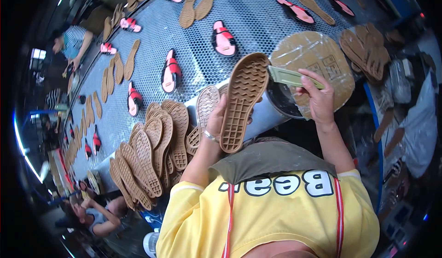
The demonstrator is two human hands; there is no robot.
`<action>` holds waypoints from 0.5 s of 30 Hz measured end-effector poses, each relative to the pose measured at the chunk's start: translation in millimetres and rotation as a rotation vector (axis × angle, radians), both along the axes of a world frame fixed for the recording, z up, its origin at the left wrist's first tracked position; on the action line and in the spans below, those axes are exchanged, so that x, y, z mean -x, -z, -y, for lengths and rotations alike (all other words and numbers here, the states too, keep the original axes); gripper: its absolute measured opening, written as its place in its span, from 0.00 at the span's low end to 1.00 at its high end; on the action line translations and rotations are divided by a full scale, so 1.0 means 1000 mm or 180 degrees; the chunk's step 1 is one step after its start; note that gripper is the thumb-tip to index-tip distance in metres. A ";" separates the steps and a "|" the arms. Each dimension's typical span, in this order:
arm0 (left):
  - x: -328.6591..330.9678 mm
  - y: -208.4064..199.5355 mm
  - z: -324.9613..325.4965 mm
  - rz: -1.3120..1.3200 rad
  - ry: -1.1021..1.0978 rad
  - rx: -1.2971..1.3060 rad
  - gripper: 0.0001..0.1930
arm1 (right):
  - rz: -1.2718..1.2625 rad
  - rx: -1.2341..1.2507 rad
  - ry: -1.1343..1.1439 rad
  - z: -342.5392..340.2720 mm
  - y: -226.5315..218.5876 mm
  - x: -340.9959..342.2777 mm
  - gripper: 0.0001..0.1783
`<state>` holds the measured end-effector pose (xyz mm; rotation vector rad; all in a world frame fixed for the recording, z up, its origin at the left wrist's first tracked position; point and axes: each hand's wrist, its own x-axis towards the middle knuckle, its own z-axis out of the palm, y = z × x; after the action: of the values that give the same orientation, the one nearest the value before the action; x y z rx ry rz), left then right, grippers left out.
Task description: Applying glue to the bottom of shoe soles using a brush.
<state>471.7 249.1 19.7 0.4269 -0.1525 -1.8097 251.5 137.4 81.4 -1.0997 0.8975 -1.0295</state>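
Note:
My left hand (216,119) is wrapped round a tan shoe sole (244,99), held up with its patterned tread toward me. Wavy ridges cover the toe half and square cells the heel half. In my right hand (321,99) is a pale green flat-handled tool (289,76), shaped like a brush. Its working end meets the sole's edge near the toe and is partly hidden there. Behind the tool sits a round cardboard cover (338,76) wrapped in clear tape, with a dark opening beside it. Another, paler sole (208,102) lies just beyond my left hand.
A heap of tan soles (149,161) lies at my left. More soles (366,50) are stacked at the right. Red, black and pink sandals (224,39) and paired soles are spread over a perforated metal table (198,41). Other people (94,216) are at the left.

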 end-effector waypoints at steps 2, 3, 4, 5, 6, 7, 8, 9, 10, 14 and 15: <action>-0.006 0.007 -0.006 0.0082 -0.0001 0.0074 0.35 | -0.0172 0.0083 0.0054 0.003 0.002 -0.006 0.13; -0.008 0.009 -0.009 0.0201 0.0001 0.0005 0.36 | -0.0174 0.0087 0.0004 0.004 0.003 -0.011 0.13; -0.009 0.012 -0.012 0.0197 -0.0045 0.0008 0.36 | -0.0181 0.0157 0.0002 0.004 0.003 -0.016 0.13; -0.012 0.015 -0.014 0.0266 -0.0038 0.0024 0.36 | -0.0182 0.0230 0.0009 0.004 0.003 -0.022 0.12; -0.014 0.016 -0.016 0.0336 -0.0030 0.0038 0.36 | -0.0180 0.0237 -0.0024 0.003 0.002 -0.026 0.12; -0.014 0.015 -0.018 0.0337 -0.0063 0.0042 0.36 | -0.0248 0.0323 0.0000 0.003 0.002 -0.029 0.12; -0.013 0.010 -0.018 0.0381 -0.0176 -0.0150 0.33 | -0.0318 0.0410 0.0031 0.003 0.002 -0.032 0.12; -0.011 0.006 -0.019 0.0423 -0.0289 -0.0344 0.31 | -0.0317 0.0417 0.0005 0.001 0.002 -0.036 0.12; -0.010 0.004 -0.020 0.0482 -0.0333 -0.0306 0.31 | -0.0339 0.0404 0.0091 -0.001 0.002 -0.039 0.12; -0.011 -0.004 -0.023 0.0746 -0.0418 -0.0239 0.31 | -0.0385 0.0553 0.0251 -0.005 0.005 -0.050 0.12; -0.011 -0.006 -0.023 0.0954 -0.0394 -0.0199 0.32 | -0.0387 0.0554 0.0236 -0.007 0.004 -0.053 0.12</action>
<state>482.9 272.5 25.9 0.7362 -0.2714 -1.6246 304.1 144.2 77.0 -1.2940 0.9654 -1.1277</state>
